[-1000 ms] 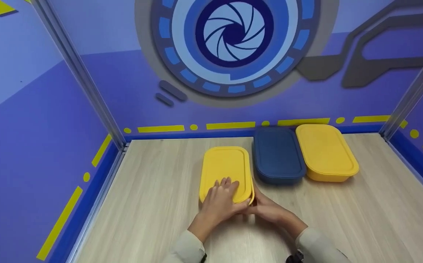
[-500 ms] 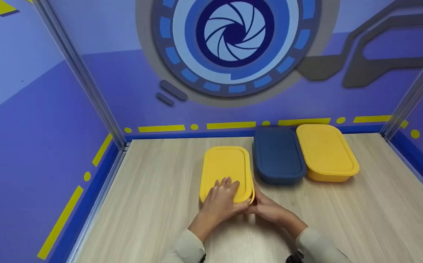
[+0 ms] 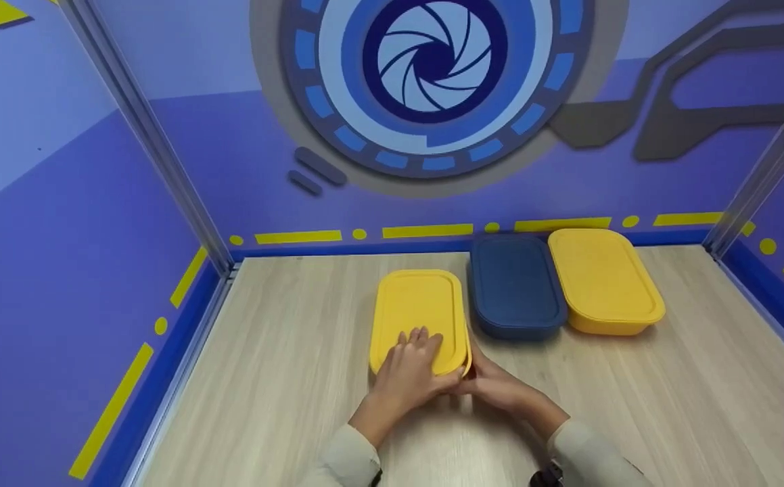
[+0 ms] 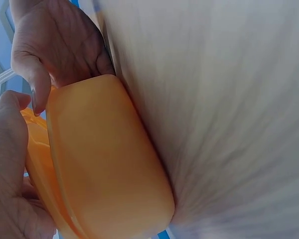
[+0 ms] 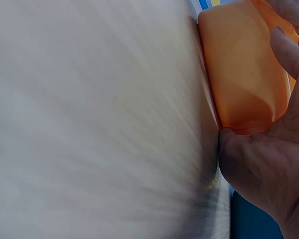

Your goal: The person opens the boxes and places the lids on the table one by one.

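In the head view a yellow lunch box (image 3: 417, 304) stands at the middle of the table, its lid on top. Along the right side and near right corner, a narrow gap shows between lid (image 4: 44, 167) and box body (image 4: 109, 159). My left hand (image 3: 405, 372) rests on the near part of the lid, fingers stretched forward, its thumb by the near right corner. Around that corner my right hand (image 3: 500, 385) holds the box body, its thumb (image 5: 287, 52) by the near wall and its fingers along the right side. Those fingers are partly hidden.
A dark blue lunch box (image 3: 519, 284) and a second yellow lunch box (image 3: 605, 274), both lidded, stand side by side at the back right. Purple printed panels (image 3: 337, 216) wall in the wooden table (image 3: 277, 379). Wood surface extends to the left and right of the hands.
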{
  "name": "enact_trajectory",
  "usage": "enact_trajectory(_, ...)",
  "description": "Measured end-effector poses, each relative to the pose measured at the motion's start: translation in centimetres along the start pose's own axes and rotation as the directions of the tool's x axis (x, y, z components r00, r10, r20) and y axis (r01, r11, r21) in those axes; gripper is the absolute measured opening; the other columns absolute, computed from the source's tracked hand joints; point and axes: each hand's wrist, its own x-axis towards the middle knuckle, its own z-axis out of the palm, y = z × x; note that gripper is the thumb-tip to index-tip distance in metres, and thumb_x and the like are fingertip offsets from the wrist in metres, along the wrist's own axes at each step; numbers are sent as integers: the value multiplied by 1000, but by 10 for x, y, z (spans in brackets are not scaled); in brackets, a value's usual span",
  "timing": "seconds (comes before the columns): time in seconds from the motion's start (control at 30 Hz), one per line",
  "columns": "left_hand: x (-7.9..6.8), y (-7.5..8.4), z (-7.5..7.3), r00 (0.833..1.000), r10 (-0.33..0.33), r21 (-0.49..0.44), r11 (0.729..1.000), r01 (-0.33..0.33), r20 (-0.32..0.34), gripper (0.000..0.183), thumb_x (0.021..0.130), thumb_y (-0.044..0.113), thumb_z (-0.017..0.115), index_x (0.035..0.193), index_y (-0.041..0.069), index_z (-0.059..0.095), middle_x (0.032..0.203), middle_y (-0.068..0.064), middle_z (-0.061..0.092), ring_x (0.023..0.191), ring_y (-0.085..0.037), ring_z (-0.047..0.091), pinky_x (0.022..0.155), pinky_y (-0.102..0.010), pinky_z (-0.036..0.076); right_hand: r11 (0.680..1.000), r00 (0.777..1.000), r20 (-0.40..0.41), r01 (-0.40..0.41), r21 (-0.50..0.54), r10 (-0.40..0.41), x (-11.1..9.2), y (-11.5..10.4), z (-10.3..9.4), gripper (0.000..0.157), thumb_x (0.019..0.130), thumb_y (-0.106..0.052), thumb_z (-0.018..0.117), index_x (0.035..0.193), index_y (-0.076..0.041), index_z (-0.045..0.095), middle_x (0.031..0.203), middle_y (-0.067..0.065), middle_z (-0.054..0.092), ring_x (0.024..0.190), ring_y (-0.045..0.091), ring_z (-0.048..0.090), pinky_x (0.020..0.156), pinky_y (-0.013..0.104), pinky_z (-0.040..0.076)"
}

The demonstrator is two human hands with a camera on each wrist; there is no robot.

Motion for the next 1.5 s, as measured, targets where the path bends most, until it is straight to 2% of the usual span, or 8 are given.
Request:
enact_trajectory(0.27, 3, 1, 0, 1000, 16, 5, 1000, -16, -19, 54, 94, 60, 68, 121, 13, 74, 124, -14, 76, 110, -28, 72, 105, -50, 58, 1000, 1000, -7, 14, -18, -14, 0, -1, -3, 129, 88, -28, 86, 171, -39, -12, 182, -4, -5, 164, 17, 14, 133, 47, 12)
enact_trajectory(0.53, 1, 0, -1, 1000, 6, 4, 1000, -6, 2, 58, 95, 61, 66, 127, 12, 73, 134, -20, 74, 125, -33, 72, 110, -53, 56, 1000, 1000, 2, -16, 8, 16, 0, -5, -2, 128, 89, -25, 86, 172, -35, -11, 182, 0, -2, 158, 16, 23, 117, 12, 22)
enact_trajectory(0.67, 1, 0, -1, 1000, -2, 0, 1000, 2, 8, 59, 94, 61, 66, 129, 13, 72, 135, -19, 74, 125, -33, 72, 111, -52, 56, 1000, 1000, -3, -22, 1, 22, 1, -5, -2, 128, 89, -24, 85, 171, -36, -12, 182, 0, -5, 159, 17, 21, 126, 25, 21)
enact_trajectory(0.83, 0, 1, -1, 1000, -8, -14, 1000, 8, 18, 59, 94, 60, 67, 130, 13, 71, 137, -20, 73, 128, -34, 71, 112, -53, 55, 1000, 1000, -4, -15, 6, 15, 0, -3, -2, 132, 87, -26, 87, 171, -36, -14, 182, -2, -12, 163, 19, 11, 134, 51, 7)
enact_trajectory(0.93, -1, 3, -1, 1000, -14, -15, 1000, 14, 25, 60, 94, 61, 68, 131, 13, 71, 138, -20, 72, 130, -35, 70, 112, -54, 54, 1000, 1000, -15, -15, 6, 15, 0, -3, -2, 133, 85, -26, 88, 171, -36, -14, 181, -3, -13, 164, 18, 7, 134, 53, 3)
enact_trajectory(1.17, -5, 14, -2, 992, -73, 34, 997, 70, 103, 62, 96, 58, 69, 138, 14, 68, 146, -24, 66, 139, -39, 64, 114, -55, 53, 1000, 1000, -1, -23, -16, 23, 1, -3, 0, 126, 86, -20, 84, 173, -30, -8, 183, 3, -5, 161, 22, 18, 132, 52, 15)
enact_trajectory(1.27, -5, 18, -5, 985, -95, 56, 995, 87, 145, 60, 97, 57, 69, 140, 15, 66, 147, -26, 65, 139, -40, 63, 114, -55, 53, 999, 999, -4, -34, -34, 33, 0, -3, 0, 124, 87, -22, 83, 173, -28, -7, 183, 5, -5, 164, 24, 14, 133, 55, 14)
enact_trajectory(1.5, 1, 20, -19, 982, -88, 58, 995, 79, 170, 59, 99, 53, 69, 145, 16, 63, 141, -24, 69, 125, -38, 71, 97, -51, 62, 1000, 1000, 14, -17, 26, 16, 2, -2, 0, 127, 88, -19, 84, 172, -32, -10, 182, 2, -8, 166, 25, 7, 133, 57, 8)
